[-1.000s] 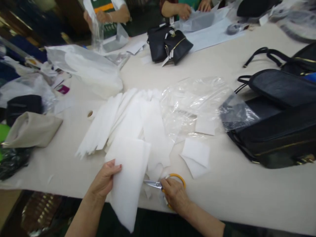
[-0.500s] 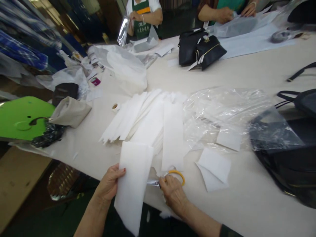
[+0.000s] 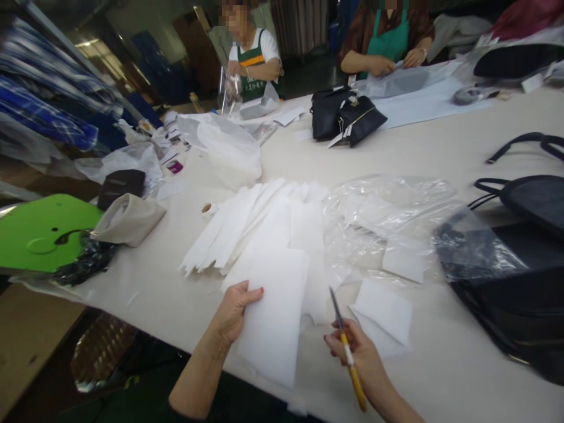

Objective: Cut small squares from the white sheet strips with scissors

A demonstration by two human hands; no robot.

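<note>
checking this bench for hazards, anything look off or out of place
One thing stands out: the right hand holds the scissors off the table, blades pointing toward the white sheet in the left hand. That sheet overhangs the table edge.

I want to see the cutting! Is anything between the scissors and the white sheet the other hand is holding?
Nothing visible. The right hand holds the scissors just right of the white sheet gripped by the left hand, with only a bare gap between the blades and the sheet's edge.

We only get one head cam here, looking forward and down across the counter point(image 3: 440, 147), close over our hands at the bottom of the frame.
</note>
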